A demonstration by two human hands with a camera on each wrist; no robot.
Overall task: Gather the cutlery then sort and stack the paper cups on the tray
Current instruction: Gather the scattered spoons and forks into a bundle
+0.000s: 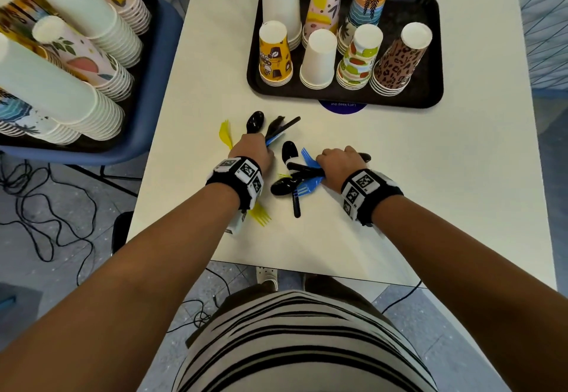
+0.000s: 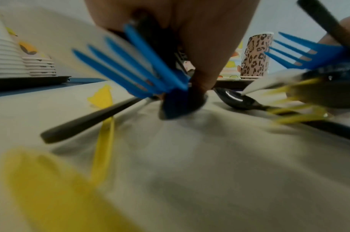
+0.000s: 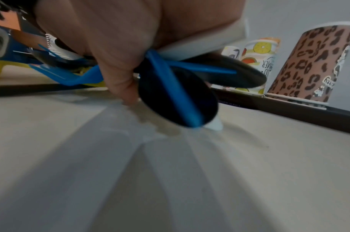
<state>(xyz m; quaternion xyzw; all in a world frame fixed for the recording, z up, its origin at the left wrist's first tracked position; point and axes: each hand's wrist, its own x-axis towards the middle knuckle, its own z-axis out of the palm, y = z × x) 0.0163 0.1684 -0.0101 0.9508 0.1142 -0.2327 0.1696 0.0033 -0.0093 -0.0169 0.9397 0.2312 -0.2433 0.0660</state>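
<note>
Striped top [image 1: 301, 345]: fills the bottom of the head view.
Left hand [image 1: 253, 150]: fingers curled round a bundle of black and blue cutlery [image 1: 275, 133], low on the white table [image 1: 430, 191].
Right hand [image 1: 336, 165]: closed round a second bunch of black spoons and blue forks [image 1: 302, 176].
Loose pieces: a yellow fork [image 1: 261, 215] by the left wrist, a black spoon [image 1: 289, 151] between the hands.
Paper cups [image 1: 396, 59]: upside-down stacks on the black tray [image 1: 430, 96] at the table's far side.
Spare stacks [image 1: 61, 90]: on a second tray to the left.
</note>
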